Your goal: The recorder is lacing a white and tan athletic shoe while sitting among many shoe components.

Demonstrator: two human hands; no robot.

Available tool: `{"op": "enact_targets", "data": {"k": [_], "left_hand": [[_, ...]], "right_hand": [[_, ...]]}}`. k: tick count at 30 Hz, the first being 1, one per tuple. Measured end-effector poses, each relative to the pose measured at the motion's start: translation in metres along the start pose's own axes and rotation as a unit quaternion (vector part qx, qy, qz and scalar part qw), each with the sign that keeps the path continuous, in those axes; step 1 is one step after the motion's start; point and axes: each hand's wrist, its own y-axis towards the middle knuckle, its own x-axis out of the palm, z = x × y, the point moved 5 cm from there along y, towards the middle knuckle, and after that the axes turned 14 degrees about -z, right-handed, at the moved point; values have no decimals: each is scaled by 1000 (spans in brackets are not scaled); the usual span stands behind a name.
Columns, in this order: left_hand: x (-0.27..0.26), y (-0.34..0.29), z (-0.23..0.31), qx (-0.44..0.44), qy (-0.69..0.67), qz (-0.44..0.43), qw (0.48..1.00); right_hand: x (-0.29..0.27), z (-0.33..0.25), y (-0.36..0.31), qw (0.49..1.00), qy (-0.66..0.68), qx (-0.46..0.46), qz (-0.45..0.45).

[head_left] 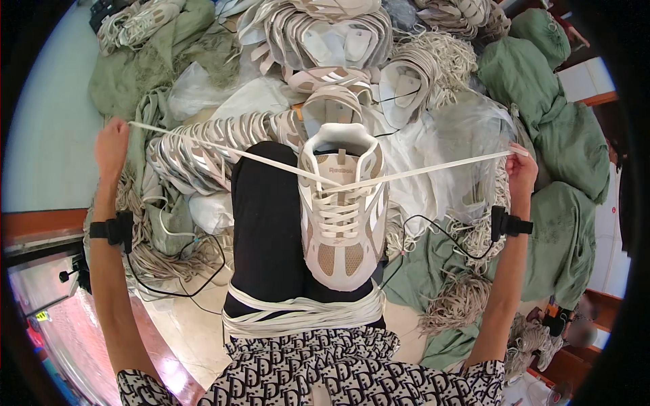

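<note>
A beige and white sneaker point(343, 250) rests on my lap with its toe toward me, partly laced over the tongue. From its upper eyelets the two ends of a cream shoelace point(433, 169) stretch out taut to either side. My left hand point(112, 147), far out at the left, is closed on one end. On the right, my right hand point(521, 172) pinches the other end. A bundle of loose laces point(305, 318) lies across my thighs, close to my waist.
Stacked shoe uppers point(332, 40) pile up ahead of me, with a row of more uppers point(196, 152) left of my knee. Green cloth sacks point(575, 149) line the right. Heaps of laces point(457, 301) lie on both sides. Thin black cables point(183, 295) hang from my wrist bands.
</note>
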Motion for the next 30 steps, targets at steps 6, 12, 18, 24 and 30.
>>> {"op": "enact_targets", "data": {"k": [6,12,18,24,30], "left_hand": [[8,-60,130,284,66,64,954],[-2,-163,275,495,-168,-11,852],[34,-151,299,460,-105,-151,868],[44,-143,305,467,-67,-229,851],[22,-138,298,485,-201,-126,842]], "right_hand": [[41,25,-12,723,-688,-11,-56],[245,-37,-82,918,-127,-41,-372],[307,-40,-98,833,-313,-141,-434],[318,-40,-108,743,-455,-268,-411],[308,-54,-121,662,-552,-373,-343]]}}
